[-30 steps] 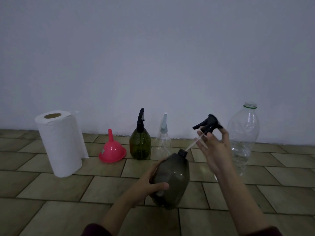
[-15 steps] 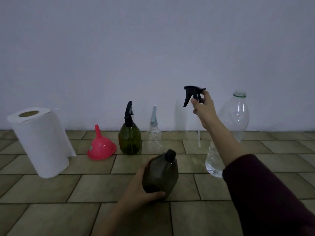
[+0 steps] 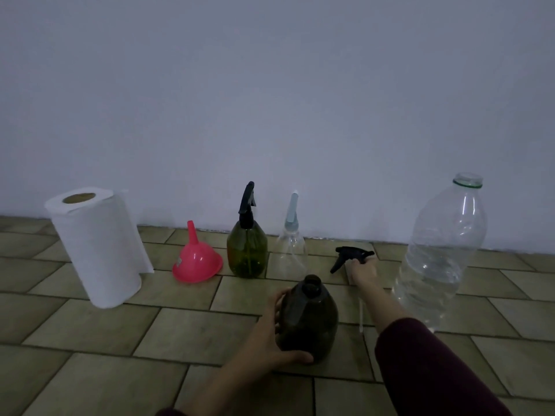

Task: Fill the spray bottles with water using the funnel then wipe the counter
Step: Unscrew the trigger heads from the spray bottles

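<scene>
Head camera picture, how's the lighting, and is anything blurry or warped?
Head view: dim and flat, with a bluish cast on the wall; faint highlights on the clear water bottle; the paper towel roll leans outward from wide-angle distortion; the dark bottle in the left hand shows little detail; mildly soft overall.

Left hand (image 3: 270, 340) low and close in, fingers (image 3: 277, 298) and thumb curled in a grip. Right hand (image 3: 365, 270) reaches far forward, sleeved arm outstretched, fingers pinched tight.
</scene>
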